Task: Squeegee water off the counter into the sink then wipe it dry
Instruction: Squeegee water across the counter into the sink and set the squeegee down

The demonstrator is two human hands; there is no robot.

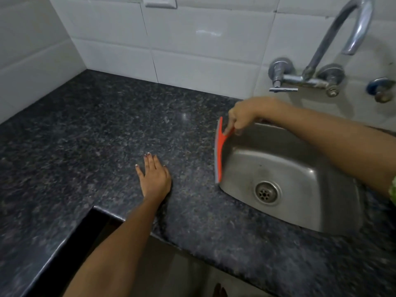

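Head view, looking down: nearest, the person's left hand (154, 176) is lying flat on the dark stone counter (85, 136), fingers straight and slightly spread, bracing. Farther back, the right hand (242, 116) is pinching the handle of a red squeegee (219, 151), fingers curled round it from above. Its blade is standing along the left rim of the steel sink (300, 219), below and in front of those fingertips. To finish this stroke well, I'd judge the blade should be tipping over the rim, keeping even pressure. Beyond, a tap (342, 39) is hanging from the tiled wall.
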